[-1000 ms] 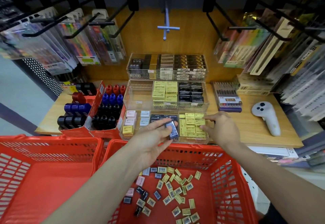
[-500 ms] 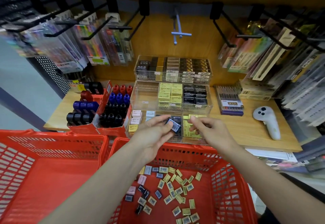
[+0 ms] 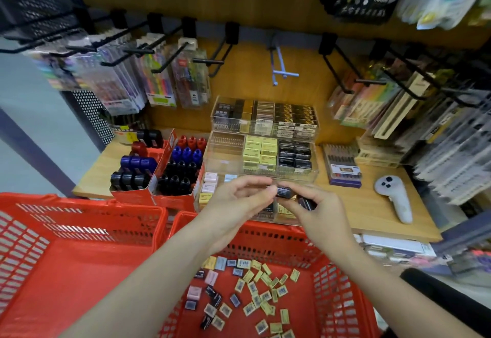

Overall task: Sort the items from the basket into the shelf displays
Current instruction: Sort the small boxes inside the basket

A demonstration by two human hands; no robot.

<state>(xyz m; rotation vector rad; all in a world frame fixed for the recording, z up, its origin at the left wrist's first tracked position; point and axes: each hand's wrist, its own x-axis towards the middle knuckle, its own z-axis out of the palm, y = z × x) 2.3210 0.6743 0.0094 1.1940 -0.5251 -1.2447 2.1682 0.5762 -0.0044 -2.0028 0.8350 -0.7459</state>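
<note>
A small dark box (image 3: 284, 192) is pinched between the fingertips of my left hand (image 3: 239, 201) and my right hand (image 3: 317, 214), just above the front tier of the clear tiered display (image 3: 261, 175). A second dark piece (image 3: 308, 203) shows under my right fingers. My hands hide most of that front tier; pale boxes (image 3: 210, 186) show at its left. Below, the right red basket (image 3: 337, 284) holds several small yellow, dark and pink boxes (image 3: 255, 292) scattered on its floor.
Another red basket (image 3: 24, 244) stands to the left with nothing visible in it. Red cartons of ink bottles (image 3: 159, 173) sit left of the display, a pen box (image 3: 344, 167) and a white controller (image 3: 396, 197) to its right. Hanging pen packs (image 3: 148, 77) on hooks crowd above.
My right hand came in from the yellow boxes to meet my left hand at the dark box. The camera moved closer and tilted up.
</note>
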